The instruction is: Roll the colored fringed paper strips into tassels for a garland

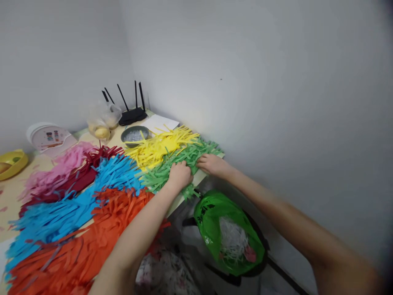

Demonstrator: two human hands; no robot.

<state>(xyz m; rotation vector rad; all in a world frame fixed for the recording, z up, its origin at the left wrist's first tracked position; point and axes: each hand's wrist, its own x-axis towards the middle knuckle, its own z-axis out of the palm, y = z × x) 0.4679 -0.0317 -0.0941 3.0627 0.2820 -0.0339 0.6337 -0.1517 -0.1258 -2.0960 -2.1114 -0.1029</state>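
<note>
Green fringed paper point(159, 172) lies along the table's right edge, its cut strips spreading in all directions. Both my hands are on it. My left hand point(181, 175) has its fingers curled into the green strips. Just to its right, my right hand point(211, 164) pinches at the same green paper with bent fingers. What exactly the fingertips grip is partly hidden among the strips. Yellow fringed paper point(162, 145) lies directly behind the green. Blue fringed paper point(70, 209) and orange-red fringed paper point(80, 254) cover the table left of my left arm.
Dark red point(82, 180) and pink fringed paper point(58, 172) lie farther left. Behind stand a dark bowl point(135, 135), a black router point(133, 116), a bag of yellowish fruit point(102, 132) and a yellow basket point(18, 168). Below the edge hangs a green plastic bag point(208, 205) of shredded strips.
</note>
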